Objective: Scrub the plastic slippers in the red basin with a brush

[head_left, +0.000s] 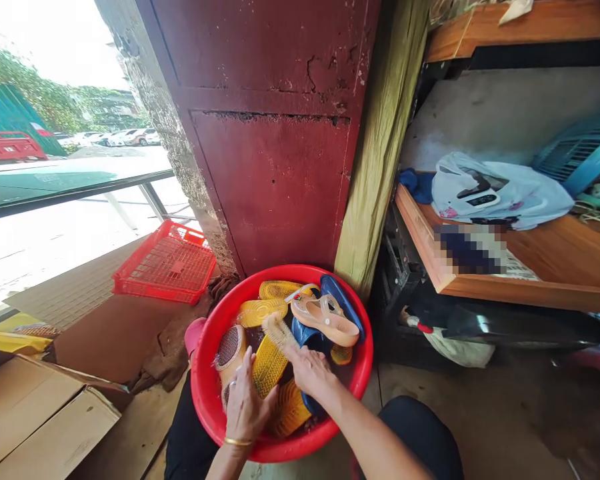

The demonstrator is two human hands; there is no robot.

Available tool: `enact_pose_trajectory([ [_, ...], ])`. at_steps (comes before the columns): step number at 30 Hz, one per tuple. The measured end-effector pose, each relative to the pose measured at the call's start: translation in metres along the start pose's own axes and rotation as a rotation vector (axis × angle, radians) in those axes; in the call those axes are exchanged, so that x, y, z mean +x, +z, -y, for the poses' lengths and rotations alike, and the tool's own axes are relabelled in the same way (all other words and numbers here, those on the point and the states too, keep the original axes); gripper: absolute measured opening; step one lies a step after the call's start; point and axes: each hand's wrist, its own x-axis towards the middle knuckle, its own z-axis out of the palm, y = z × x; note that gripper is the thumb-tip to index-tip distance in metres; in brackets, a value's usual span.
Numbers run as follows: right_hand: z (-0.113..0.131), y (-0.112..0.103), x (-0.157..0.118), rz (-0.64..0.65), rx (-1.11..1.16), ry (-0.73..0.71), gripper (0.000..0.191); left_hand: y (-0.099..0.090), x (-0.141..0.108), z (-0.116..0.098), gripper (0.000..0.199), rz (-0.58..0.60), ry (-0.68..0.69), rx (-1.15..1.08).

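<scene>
A round red basin holds water and several sandals and slippers. My left hand lies over the lower left of the basin, its fingers on a yellow slipper whose patterned sole faces up. My right hand is closed on a pale-bristled brush, which lies over that slipper's upper end. A tan sandal with brown textured insole rests left of my left hand. A beige clog sits on top at the upper right, over blue footwear. More yellow soles show behind the brush.
A red plastic crate stands on cardboard at the left, with an open cardboard box nearer. Behind the basin is a dark red door. At the right, a wooden shelf holds a white plastic bag and a blue fan.
</scene>
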Motion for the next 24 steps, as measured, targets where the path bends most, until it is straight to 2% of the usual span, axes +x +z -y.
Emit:
enact_pose_trajectory([
  [3, -0.008, 0.0, 0.017, 0.006, 0.017, 0.091, 0.053, -0.007, -0.009, 0.001, 0.09, -0.032, 0.076, 0.009],
  [6, -0.004, -0.002, 0.024, 0.014, 0.04, 0.086, 0.053, -0.012, -0.008, 0.005, 0.088, -0.045, 0.085, 0.041],
  [8, 0.006, -0.003, 0.017, 0.032, 0.063, 0.019, 0.051, -0.013, -0.003, 0.01, 0.09, -0.037, 0.07, 0.05],
  [12, 0.024, -0.007, -0.016, 0.091, 0.104, -0.166, 0.043, -0.008, 0.009, 0.017, 0.099, -0.012, 0.04, 0.026],
  [16, 0.02, -0.017, -0.03, 0.153, 0.131, -0.273, 0.038, -0.005, 0.015, 0.017, 0.108, -0.03, 0.037, -0.036],
  [18, 0.011, -0.018, -0.023, 0.163, 0.102, -0.224, 0.039, -0.005, 0.016, 0.014, 0.108, -0.038, 0.031, -0.057],
  [21, -0.002, -0.013, -0.002, 0.096, 0.03, -0.01, 0.047, -0.009, 0.016, 0.008, 0.104, -0.077, -0.008, -0.088],
  [24, -0.007, -0.007, 0.018, 0.045, 0.029, 0.091, 0.052, -0.014, 0.016, 0.002, 0.101, -0.091, -0.165, -0.217],
])
